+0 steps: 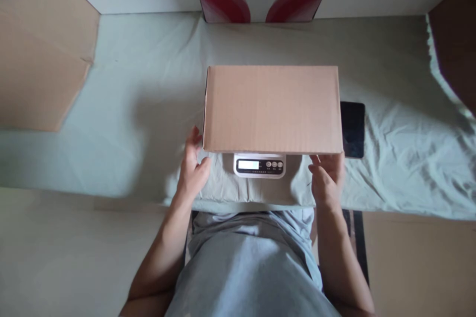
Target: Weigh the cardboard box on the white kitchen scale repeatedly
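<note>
your left hand (194, 168) is open, thumb apart from the fingers, just beside the left end of the cardboard box (273, 109). your right hand (327, 176) has its fingers partly bent at the box's near right corner, partly hidden there, so whether it grips or only touches cannot be told. the box sits between and beyond your hands, above the white scale (259, 165), whose front shows between your wrists. so far, the box looks lined up over the scale; whether its full weight rests there is hidden. the display (248, 164) is lit but unreadable, and both hands have yet to come clear. the phone (353, 130) lies just beyond your right hand.
</note>
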Action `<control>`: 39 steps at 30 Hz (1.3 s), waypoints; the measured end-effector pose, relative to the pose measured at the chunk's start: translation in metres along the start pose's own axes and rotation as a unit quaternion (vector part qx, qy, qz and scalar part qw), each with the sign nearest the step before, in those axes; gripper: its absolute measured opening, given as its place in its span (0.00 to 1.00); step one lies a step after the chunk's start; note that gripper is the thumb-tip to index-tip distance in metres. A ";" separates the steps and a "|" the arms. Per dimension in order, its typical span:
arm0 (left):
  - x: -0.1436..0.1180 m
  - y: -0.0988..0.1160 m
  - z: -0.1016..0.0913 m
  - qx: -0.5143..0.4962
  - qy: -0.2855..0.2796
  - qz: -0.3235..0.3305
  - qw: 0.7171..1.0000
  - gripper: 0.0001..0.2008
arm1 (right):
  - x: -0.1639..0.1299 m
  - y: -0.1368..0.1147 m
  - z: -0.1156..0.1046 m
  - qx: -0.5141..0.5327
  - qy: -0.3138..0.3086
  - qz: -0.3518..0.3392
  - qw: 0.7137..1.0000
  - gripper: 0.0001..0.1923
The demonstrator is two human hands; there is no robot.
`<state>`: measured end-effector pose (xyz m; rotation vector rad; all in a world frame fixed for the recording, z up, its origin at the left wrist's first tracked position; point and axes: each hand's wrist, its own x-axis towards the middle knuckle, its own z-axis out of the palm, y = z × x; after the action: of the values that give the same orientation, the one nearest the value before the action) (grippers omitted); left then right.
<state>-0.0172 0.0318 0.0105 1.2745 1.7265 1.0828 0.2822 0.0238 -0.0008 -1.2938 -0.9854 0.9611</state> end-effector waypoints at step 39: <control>0.137 0.018 0.066 -0.085 -0.018 0.161 0.983 0.36 | 0.140 0.010 0.061 -0.011 -0.123 -0.122 0.985 0.31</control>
<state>0.0137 0.1805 -0.0080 1.4863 1.3961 1.3513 0.2658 0.1757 -0.0036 -1.0584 -1.3164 0.9342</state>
